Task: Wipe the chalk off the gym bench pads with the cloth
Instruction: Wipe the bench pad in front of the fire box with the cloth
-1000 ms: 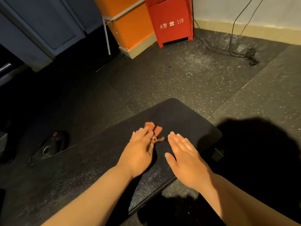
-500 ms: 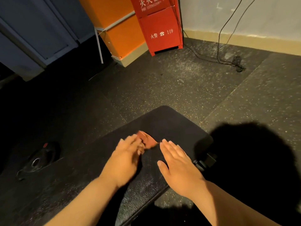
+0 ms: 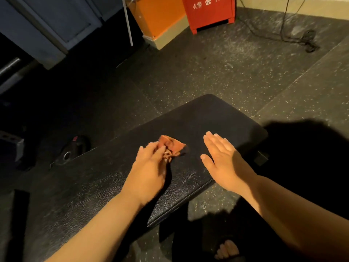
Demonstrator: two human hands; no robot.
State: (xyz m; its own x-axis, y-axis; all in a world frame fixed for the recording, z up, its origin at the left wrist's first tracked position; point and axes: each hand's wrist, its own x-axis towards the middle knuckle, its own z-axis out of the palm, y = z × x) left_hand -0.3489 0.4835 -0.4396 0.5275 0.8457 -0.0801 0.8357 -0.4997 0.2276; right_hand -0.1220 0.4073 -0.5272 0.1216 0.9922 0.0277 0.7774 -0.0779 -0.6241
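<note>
A long black gym bench pad (image 3: pixel 217 118) runs from lower left to its rounded end at centre right. A small crumpled orange-red cloth (image 3: pixel 172 144) lies on the pad near that end. My left hand (image 3: pixel 149 167) is on the near edge of the cloth, its fingers curled into the bunched fabric; the hand is slightly blurred. My right hand (image 3: pixel 221 157) is flat with straight fingers over the pad just right of the cloth, holding nothing. I cannot make out chalk marks on the pad.
A black weight plate (image 3: pixel 73 148) lies on the speckled rubber floor left of the bench. A red fire cabinet (image 3: pixel 209 12), an orange box (image 3: pixel 158 19) and cables (image 3: pixel 306 38) are at the back. My sandalled foot (image 3: pixel 226 248) is below the bench.
My left hand dragged the cloth a little leftward along the pad and its fingers curled more into it. My right hand stayed flat and now sits farther from the cloth.
</note>
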